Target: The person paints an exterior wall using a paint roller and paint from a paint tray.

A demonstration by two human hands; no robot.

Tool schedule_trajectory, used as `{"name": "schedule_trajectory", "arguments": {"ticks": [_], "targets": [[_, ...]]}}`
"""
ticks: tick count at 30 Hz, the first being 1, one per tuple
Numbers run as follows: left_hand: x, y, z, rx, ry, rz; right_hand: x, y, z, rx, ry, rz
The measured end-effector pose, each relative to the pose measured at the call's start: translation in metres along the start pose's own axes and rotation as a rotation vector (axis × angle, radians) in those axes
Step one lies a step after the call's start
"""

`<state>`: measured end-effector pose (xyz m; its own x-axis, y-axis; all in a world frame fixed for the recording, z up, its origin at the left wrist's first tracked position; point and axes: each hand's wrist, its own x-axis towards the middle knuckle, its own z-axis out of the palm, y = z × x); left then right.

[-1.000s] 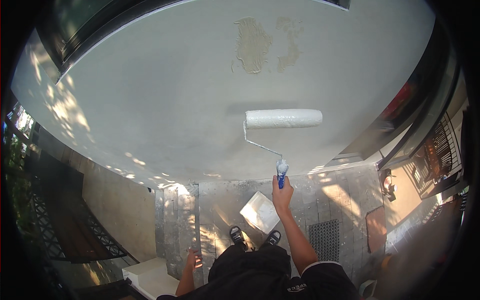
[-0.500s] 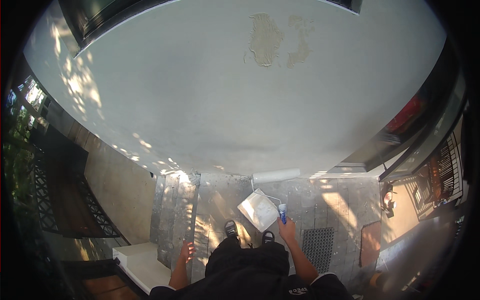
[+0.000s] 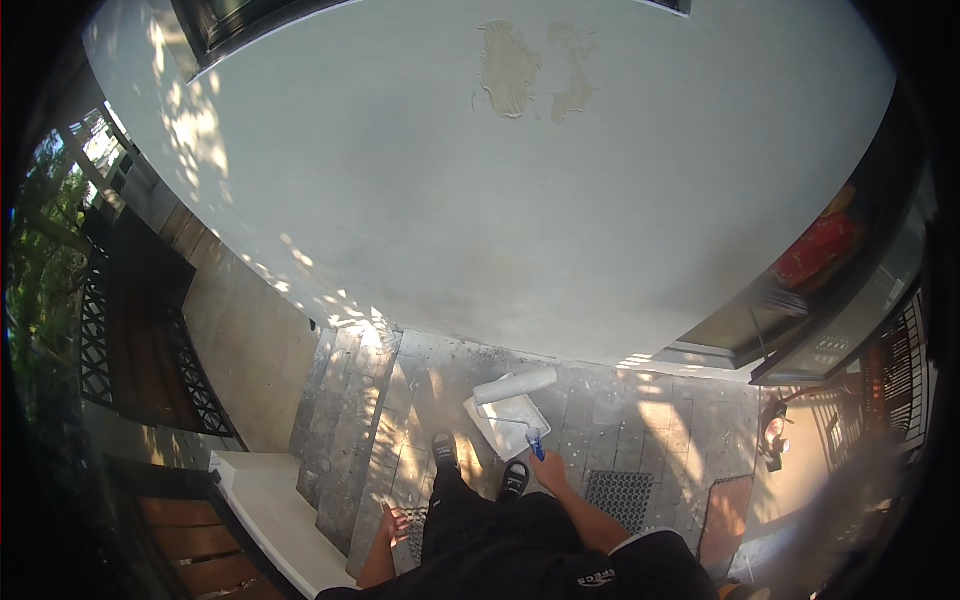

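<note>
Right hand [image 3: 547, 471] gripped paint roller [image 3: 515, 386], left hand [image 3: 393, 522] hung open, roller partly hid white tray [image 3: 506, 439], dark mat [image 3: 625, 490] lay rightward.

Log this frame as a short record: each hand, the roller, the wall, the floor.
Left hand: empty, fingers loosely open
Right hand: grips the blue handle of a paint roller
Roller position: over the white tray, contact unclear
Wall: pale, two beige patches
Floor: grey paving, patterned mat and reddish mat right of the feet
</note>
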<state>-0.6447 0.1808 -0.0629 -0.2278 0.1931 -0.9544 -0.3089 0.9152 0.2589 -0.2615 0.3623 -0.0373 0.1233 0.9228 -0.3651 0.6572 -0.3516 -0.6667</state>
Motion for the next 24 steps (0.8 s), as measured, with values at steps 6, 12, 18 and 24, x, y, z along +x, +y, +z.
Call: {"name": "schedule_trajectory", "arguments": {"ticks": [6,12,18,24], "targets": [[-0.014,-0.036,-0.011,-0.046,0.007,-0.047,0.007,-0.035,-0.010,0.080,0.143,-0.055],[0.012,-0.004,-0.028,-0.073,0.016,0.003,0.029,-0.089,-0.030,0.166,0.366,-0.138],[0.115,0.002,-0.105,-0.328,-0.653,0.123,0.039,-0.115,-0.014,0.235,0.502,-0.164],[0.056,0.122,-0.087,0.167,-0.109,0.248,0.040,-0.104,0.023,0.194,0.568,-0.143]]}}
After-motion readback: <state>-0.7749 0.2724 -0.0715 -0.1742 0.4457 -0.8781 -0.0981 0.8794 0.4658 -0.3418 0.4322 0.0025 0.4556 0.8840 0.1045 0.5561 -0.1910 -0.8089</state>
